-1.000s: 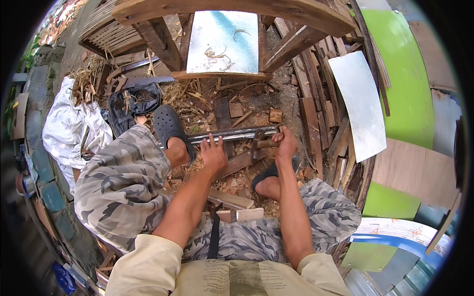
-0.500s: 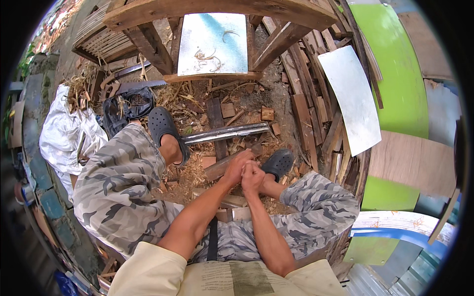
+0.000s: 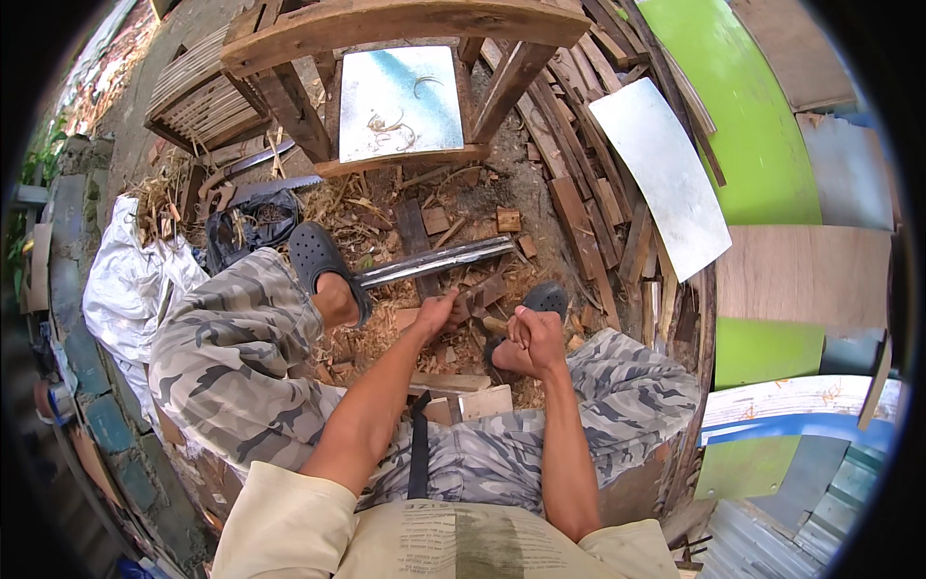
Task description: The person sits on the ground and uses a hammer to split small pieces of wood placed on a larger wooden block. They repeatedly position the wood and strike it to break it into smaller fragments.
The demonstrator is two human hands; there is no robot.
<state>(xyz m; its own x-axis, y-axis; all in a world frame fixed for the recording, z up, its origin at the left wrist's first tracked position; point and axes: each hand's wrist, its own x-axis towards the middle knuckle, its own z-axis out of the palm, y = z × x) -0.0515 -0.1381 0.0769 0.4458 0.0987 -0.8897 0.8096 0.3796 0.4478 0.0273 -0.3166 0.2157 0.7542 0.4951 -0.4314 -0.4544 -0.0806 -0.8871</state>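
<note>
My left hand (image 3: pixel 439 315) is closed on the near end of a short reddish-brown wood block (image 3: pixel 481 292), held low over the shavings between my feet. To its right, my right hand (image 3: pixel 537 338) makes a fist around a wooden-handled tool (image 3: pixel 495 325). The handle points toward the block, and a dark, narrow part lies at the block's edge; I cannot make out the kind of tool. Just beyond the hands, a long pale-edged strip (image 3: pixel 434 261) lies slanted across the ground.
A wooden frame stool (image 3: pixel 405 21) with a white sheet (image 3: pixel 400 101) stands ahead. Handsaws (image 3: pixel 275 186) and a black plastic bag (image 3: pixel 253 227) lie at left, near a white sack (image 3: pixel 140 280). Stacked wood strips (image 3: pixel 579 217) and a curved white panel (image 3: pixel 661 179) are at right.
My hands were together between my feet; now they are apart, the right one farther right. The wood block has shifted right and away from me, and the wooden-handled tool has come into sight.
</note>
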